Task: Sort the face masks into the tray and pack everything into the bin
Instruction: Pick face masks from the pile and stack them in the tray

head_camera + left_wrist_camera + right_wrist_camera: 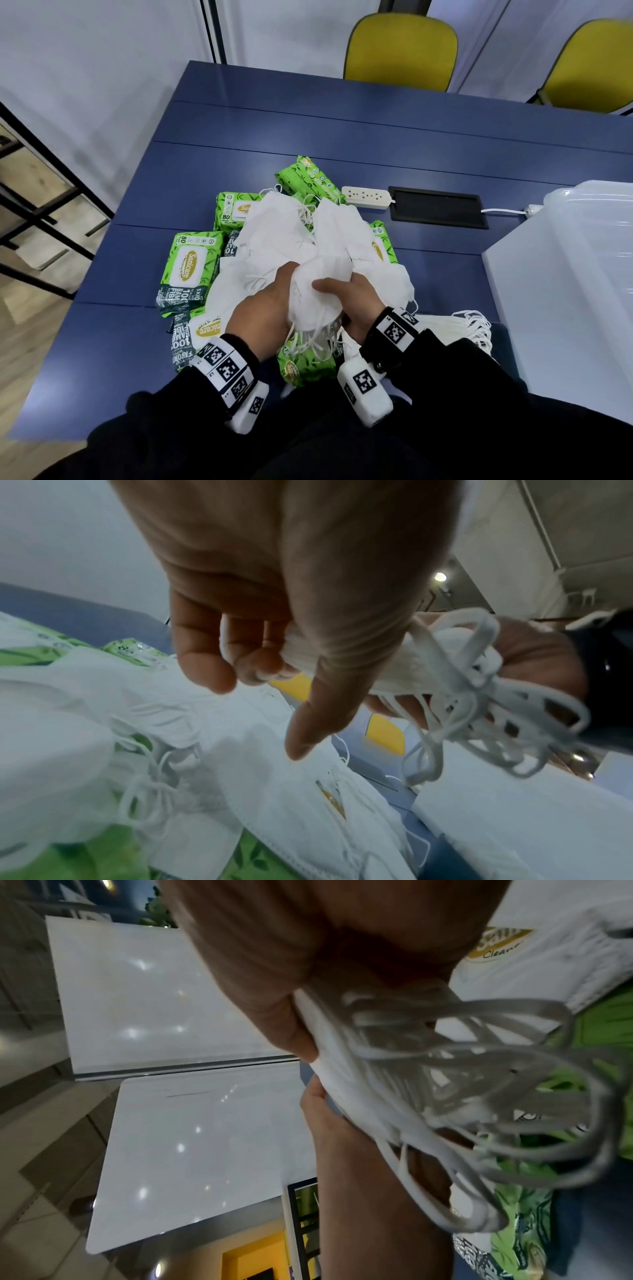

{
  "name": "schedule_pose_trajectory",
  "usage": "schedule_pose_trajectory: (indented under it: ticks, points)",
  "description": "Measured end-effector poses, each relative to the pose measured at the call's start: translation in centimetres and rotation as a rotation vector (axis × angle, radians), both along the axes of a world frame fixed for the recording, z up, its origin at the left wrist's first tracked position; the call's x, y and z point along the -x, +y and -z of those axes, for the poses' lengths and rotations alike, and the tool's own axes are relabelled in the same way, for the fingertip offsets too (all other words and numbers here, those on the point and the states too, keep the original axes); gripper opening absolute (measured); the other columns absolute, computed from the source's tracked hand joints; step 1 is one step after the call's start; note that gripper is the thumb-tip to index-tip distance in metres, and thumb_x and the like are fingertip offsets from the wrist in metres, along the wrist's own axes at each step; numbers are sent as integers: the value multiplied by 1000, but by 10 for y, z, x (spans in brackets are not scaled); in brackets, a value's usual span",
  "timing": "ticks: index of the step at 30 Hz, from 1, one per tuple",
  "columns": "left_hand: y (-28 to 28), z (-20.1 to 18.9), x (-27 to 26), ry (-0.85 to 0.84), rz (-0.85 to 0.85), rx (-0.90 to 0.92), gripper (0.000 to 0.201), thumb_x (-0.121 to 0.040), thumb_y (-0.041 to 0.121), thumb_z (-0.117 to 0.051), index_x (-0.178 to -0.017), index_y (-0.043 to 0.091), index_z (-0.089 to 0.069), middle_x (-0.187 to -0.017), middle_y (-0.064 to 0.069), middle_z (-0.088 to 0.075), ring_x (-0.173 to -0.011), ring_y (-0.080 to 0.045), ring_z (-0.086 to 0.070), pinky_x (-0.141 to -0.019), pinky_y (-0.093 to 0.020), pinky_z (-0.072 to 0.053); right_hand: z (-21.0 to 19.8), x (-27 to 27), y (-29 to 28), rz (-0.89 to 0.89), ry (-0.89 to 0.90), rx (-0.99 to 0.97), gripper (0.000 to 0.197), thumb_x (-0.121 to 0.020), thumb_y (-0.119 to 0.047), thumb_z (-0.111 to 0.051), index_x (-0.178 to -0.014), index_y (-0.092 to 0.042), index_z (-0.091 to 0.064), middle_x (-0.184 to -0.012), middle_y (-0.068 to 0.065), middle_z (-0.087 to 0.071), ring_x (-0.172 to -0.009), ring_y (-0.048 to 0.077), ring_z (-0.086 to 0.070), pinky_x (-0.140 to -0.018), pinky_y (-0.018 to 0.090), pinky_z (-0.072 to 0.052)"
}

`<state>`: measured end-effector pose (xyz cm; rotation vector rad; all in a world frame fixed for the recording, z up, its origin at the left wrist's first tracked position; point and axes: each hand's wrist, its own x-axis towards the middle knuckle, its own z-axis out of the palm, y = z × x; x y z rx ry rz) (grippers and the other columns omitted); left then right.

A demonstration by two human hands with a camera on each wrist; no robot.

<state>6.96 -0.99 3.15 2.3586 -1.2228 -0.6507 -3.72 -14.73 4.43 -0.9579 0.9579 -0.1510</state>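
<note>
Both hands hold one bundle of white face masks (313, 298) above the near part of the blue table (342, 137). My left hand (263, 308) grips the bundle from the left, fingers curled round it (274, 669). From the right, my right hand (346, 301) clamps it with the thumb on top (304, 1042). The masks' ear loops (479, 696) (479, 1083) hang tangled below the hands. A loose pile of masks (284, 233) lies just beyond, on several green wipe packs (188, 267). A translucent white bin (565, 274) stands at the right.
More masks (459, 325) lie stacked by the table's front edge, right of my right wrist. A white power strip (365, 196) and a black cable hatch (438, 207) sit behind the pile. Two yellow chairs (400, 51) stand at the far side.
</note>
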Motion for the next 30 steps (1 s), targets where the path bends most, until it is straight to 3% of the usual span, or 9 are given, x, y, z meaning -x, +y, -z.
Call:
schedule_pose_trajectory:
  ticks: [5, 8, 11, 14, 18, 20, 23, 27, 30]
  points:
    - [16, 2, -22, 362, 162, 115, 113, -71, 19, -85, -154, 46, -14, -136, 15, -53, -114, -7, -61, -85, -31, -57, -3, 4, -5, -31, -16, 130, 30, -84, 3, -70, -113, 0, -70, -107, 21, -75, -106, 41, -70, -89, 48, -58]
    - [28, -13, -40, 762, 175, 107, 107, -78, 6, -82, -153, 52, -21, -137, 11, -56, -120, -9, -60, -92, -27, -55, -4, 9, -6, -93, -52, 175, 38, -76, 0, -71, -114, 0, -70, -109, 24, -73, -104, 40, -70, -87, 53, -56]
    - [22, -16, -35, 936, 120, 236, 83, -92, 16, -73, -157, 41, -26, -152, 10, -49, -136, -14, -53, -105, -36, -50, -4, 9, -2, -126, -87, 154, 41, -72, -4, -68, -113, -2, -70, -111, 28, -71, -101, 42, -70, -85, 59, -55]
    - [13, -3, -21, 762, 64, 270, 73, -91, 28, -67, -153, 39, -31, -144, 6, -56, -133, -14, -55, -107, -46, -48, -5, 9, 2, -201, -116, 166, 34, -81, 5, -71, -115, -4, -70, -112, 24, -73, -104, 36, -71, -91, 52, -56]
    - [9, 11, -13, 327, -9, 194, 54, -90, 29, -71, -132, 38, -38, -109, 0, -67, -97, -21, -64, -85, -40, -52, -2, 12, -1, -316, -71, 345, 35, -78, 6, -77, -107, -13, -72, -108, 12, -76, -100, 20, -73, -90, 38, -58]
    - [7, 11, -7, 266, 5, 211, 45, -89, 26, -74, -122, 29, -43, -102, 1, -65, -90, -19, -61, -76, -36, -48, -3, 12, -2, -410, -11, 496, 34, -70, -18, -83, -101, -20, -70, -103, 4, -76, -96, 15, -72, -87, 34, -58]
    - [4, 9, -7, 332, 17, 326, 33, -87, 20, -75, -108, 30, -52, -97, 11, -67, -84, -12, -62, -73, -32, -48, -6, 9, -1, -725, 198, 790, 50, -60, -51, -65, -101, -23, -60, -103, 2, -70, -99, 20, -66, -83, 36, -52]
    - [3, 6, -13, 384, 20, 391, 35, -85, 12, -79, -107, 29, -57, -92, 18, -67, -75, -1, -61, -68, -19, -45, -6, 12, -4, -715, 249, 839, 57, -70, -45, -79, -116, -19, -55, -105, 0, -66, -97, 19, -62, -72, 29, -44]
    - [10, 14, -20, 627, -147, 459, 32, -85, 17, -79, -110, 23, -59, -105, 2, -73, -88, -16, -72, -76, -34, -58, 0, 21, -14, -681, 249, 817, 36, -71, -43, -83, -94, -23, -64, -82, -9, -64, -74, 7, -58, -63, 24, -41]
